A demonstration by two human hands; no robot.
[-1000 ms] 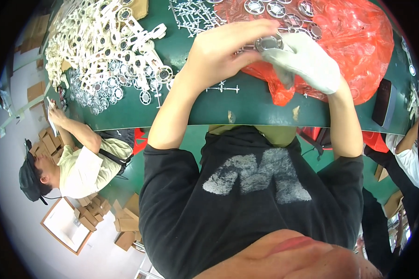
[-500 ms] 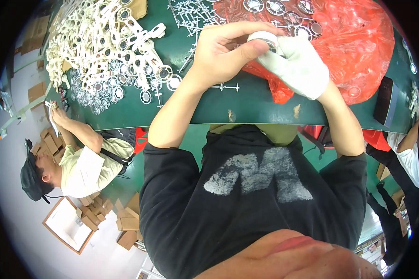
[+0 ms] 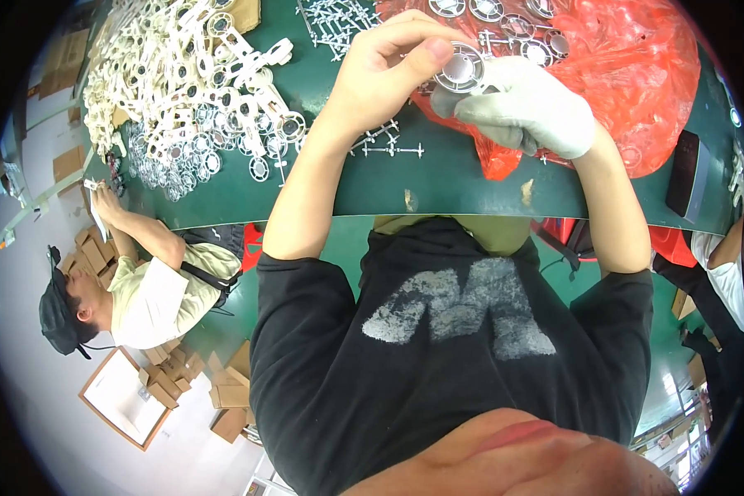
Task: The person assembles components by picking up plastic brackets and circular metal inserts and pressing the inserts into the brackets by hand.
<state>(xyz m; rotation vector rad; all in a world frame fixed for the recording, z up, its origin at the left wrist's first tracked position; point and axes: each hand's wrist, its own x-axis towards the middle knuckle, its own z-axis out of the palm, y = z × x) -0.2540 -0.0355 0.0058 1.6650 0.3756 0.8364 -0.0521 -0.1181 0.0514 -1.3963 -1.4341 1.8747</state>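
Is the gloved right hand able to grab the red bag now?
Probably yes: the right hand looks close to the red bag, with nothing seen between them, though it seems busy at a silver wheel.

Green tabletop (image 3: 463, 190): stretching across the upper view, its near edge showing two pale patches, one (image 3: 527, 193) to the right of the other. Dark rectangular block (image 3: 684, 176): resting near the table's right end. Brown cardboard piece (image 3: 246, 15): showing at the top, left of centre. Co-worker (image 3: 153, 285), at left: wearing a pale yellow shirt and dark cap (image 3: 58, 302), holding a thin white item (image 3: 98, 213). Brown cardboard boxes (image 3: 97, 252): standing near the co-worker. Wood-framed white panel (image 3: 124, 401): showing against a pale wall (image 3: 41, 405). Red seat (image 3: 674, 248), at right: standing beside a second person (image 3: 727, 281), who is wearing a white top.
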